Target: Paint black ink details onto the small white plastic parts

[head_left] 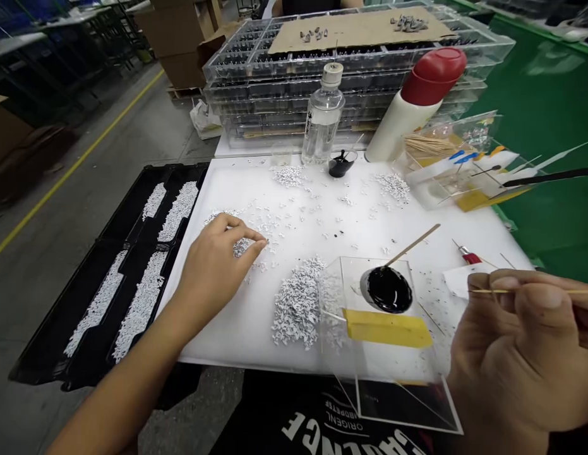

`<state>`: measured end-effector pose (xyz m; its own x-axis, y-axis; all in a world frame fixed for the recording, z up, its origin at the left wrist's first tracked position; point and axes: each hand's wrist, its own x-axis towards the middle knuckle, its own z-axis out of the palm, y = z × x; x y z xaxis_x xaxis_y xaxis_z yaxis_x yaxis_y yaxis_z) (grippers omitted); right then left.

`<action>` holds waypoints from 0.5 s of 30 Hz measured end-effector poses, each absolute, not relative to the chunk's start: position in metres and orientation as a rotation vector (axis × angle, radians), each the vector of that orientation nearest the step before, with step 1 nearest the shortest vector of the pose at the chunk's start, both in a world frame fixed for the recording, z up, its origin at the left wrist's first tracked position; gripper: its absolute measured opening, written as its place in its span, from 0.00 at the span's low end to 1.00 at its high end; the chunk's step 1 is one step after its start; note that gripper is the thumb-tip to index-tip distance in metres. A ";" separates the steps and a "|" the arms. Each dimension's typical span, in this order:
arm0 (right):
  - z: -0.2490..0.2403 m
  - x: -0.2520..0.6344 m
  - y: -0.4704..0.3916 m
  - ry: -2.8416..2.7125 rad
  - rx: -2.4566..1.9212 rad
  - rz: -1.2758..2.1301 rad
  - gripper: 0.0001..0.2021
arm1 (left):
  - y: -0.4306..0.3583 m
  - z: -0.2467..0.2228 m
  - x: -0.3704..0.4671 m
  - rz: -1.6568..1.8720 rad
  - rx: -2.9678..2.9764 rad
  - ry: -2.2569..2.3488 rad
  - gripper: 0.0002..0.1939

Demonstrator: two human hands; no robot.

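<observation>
My left hand (216, 262) rests on the white board (256, 328), its fingertips pinched on small white parts (240, 245) scattered there. A bigger heap of the same white parts (298, 303) lies just right of it. My right hand (521, 354), low at the right, pinches a thin wooden stick (535, 291) that points to the right. Between the hands stands a clear acrylic stand (350, 272) holding a round dish of black paint (386, 289) with a wooden stick (412, 243) leaning in it, and a yellow sponge (387, 328) in front.
A black tray (108, 265) with rows of white parts lies left of the board. At the back stand a clear bottle (323, 117), a white bottle with red cap (417, 101), stacked clear trays (284, 82), and a box of sticks and brushes (459, 164).
</observation>
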<state>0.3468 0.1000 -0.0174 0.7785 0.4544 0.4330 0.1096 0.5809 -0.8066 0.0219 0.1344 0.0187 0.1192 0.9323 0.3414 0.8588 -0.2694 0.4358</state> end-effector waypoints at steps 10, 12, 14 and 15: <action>-0.018 0.339 0.097 -0.663 -0.990 0.232 0.18 | 0.161 0.012 0.043 0.511 2.180 1.795 0.07; -0.018 0.337 0.096 -0.668 -1.016 0.237 0.19 | 0.154 0.020 0.038 0.529 2.149 1.834 0.08; -0.018 0.336 0.095 -0.676 -1.048 0.244 0.19 | 0.144 0.026 0.032 0.553 2.122 1.859 0.08; -0.018 0.336 0.095 -0.688 -1.067 0.246 0.20 | 0.138 0.028 0.030 0.555 2.111 1.859 0.08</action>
<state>0.3359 0.0949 -0.0184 0.7683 0.5014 0.3979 0.1360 0.4795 -0.8669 0.0296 0.1381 0.0284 0.1013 0.9894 0.1042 0.8844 -0.1375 0.4460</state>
